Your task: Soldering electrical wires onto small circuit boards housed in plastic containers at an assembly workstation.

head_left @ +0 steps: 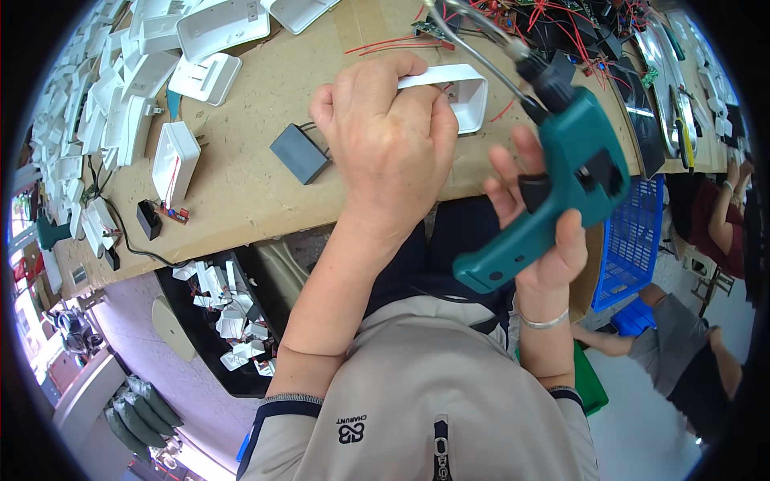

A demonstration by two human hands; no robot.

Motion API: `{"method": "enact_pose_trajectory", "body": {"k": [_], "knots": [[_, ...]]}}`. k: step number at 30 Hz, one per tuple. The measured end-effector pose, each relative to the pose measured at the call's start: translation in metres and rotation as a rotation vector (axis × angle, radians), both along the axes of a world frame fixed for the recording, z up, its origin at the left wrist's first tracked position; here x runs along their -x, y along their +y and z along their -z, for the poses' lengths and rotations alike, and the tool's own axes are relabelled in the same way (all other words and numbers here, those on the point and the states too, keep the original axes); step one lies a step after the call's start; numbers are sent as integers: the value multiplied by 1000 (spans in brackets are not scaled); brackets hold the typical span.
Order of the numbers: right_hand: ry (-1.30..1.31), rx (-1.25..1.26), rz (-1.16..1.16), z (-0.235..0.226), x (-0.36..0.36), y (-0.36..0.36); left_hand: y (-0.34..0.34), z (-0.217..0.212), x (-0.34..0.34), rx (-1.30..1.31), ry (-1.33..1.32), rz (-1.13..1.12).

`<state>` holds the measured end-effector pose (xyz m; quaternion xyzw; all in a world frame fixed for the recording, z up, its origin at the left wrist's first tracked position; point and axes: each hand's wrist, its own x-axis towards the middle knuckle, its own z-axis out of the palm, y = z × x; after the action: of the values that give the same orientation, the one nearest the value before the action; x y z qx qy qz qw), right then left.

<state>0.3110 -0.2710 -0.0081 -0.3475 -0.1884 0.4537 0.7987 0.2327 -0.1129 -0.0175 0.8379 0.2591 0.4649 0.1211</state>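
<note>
My left hand (385, 144) grips a white plastic housing (461, 88) and holds it down on the brown cardboard-covered table (257, 200). My right hand (545, 240) holds a teal electric screwdriver (561, 176) by its pistol grip. Its dark chuck and metal bit point up and left, toward the housing. A small dark grey box (299, 152) with wires lies just left of my left hand.
White plastic housings (120, 96) are heaped along the table's left. One white housing (174, 163) with red wires and a small board lies on its side. Red-wired circuit boards (553, 20) are piled at top right. A blue crate (634, 240) and another seated person (690, 353) are at right.
</note>
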Motion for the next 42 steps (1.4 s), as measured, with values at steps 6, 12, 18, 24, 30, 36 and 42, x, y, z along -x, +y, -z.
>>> {"method": "enact_pose_trajectory", "body": {"k": [6, 12, 18, 24, 30, 36, 42], "knots": [[-272, 247, 167, -20, 14, -58, 0, -4, 1, 3, 37, -32], [-554, 504, 251, -39, 29, -78, 2, -4, 1, 5, 0, -6], [-597, 599, 218, -35, 31, -72, 2, -4, 1, -7, 7, -10], [-676, 545, 164, -34, 22, -67, 1, -4, 1, -1, 8, -15], [-746, 529, 113, -34, 14, -65, 1, -5, 1, 7, 22, -23], [-761, 539, 113, -35, 12, -63, 1, -5, 1, 14, 29, -26], [-774, 590, 143, -40, 14, -60, 0, -6, 1, 21, 35, -31]]}}
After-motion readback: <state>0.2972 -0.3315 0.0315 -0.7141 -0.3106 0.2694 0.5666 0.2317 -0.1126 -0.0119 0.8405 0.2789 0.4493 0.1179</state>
